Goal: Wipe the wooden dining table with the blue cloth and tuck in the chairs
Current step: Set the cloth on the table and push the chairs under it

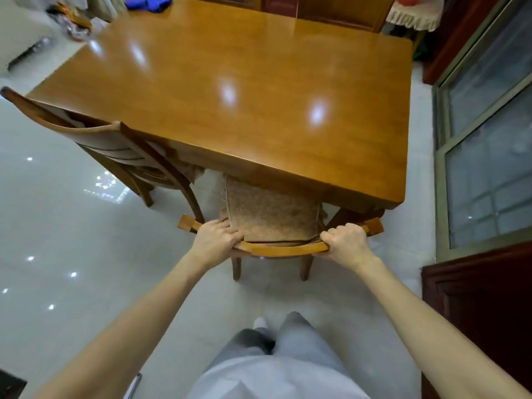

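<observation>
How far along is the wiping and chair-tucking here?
Wiping looks finished: the crumpled blue cloth lies at the far corner of the glossy wooden dining table. In hand: left hand and right hand grip the cushioned wooden chair by its curved backrest, seat partly under the table. Left: pushing it fully in.

A home dining room, plainly: a polished wooden tabletop (230,96), a near chair (282,250) with a fabric seat cushion (270,214), a side chair (109,145) of matching wood, glossy pale floor tiles (57,226), a dark red cabinet (475,312), a metal-framed glass door (489,168) and a fringed cloth cover (414,12) at the far end.
</observation>
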